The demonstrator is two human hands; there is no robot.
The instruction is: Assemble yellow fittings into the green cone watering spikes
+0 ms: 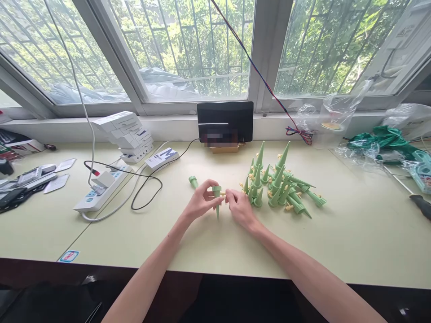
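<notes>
My left hand (201, 200) is closed around a green plastic plant watering spike (217, 190), its wide ribbed cap up and its pointed end down above the table. From the spike's side a small yellow valve (222, 194) sticks out to the right. The fingertips of my right hand (238, 206) pinch at the outer end of this valve. Just right of my right hand stand several green spikes (257, 177) with tips up, and more spikes (298, 204) lie in a heap beside them. Behind my left hand lies a single green spike piece (193, 181).
A power strip (101, 188) with cables lies to the left, near stacked white boxes (129, 134). A dark tablet (225, 121) leans at the window. Phones (30, 179) lie far left. Plastic wrap, green bags (384, 141) and a screwdriver (420, 205) are at the right.
</notes>
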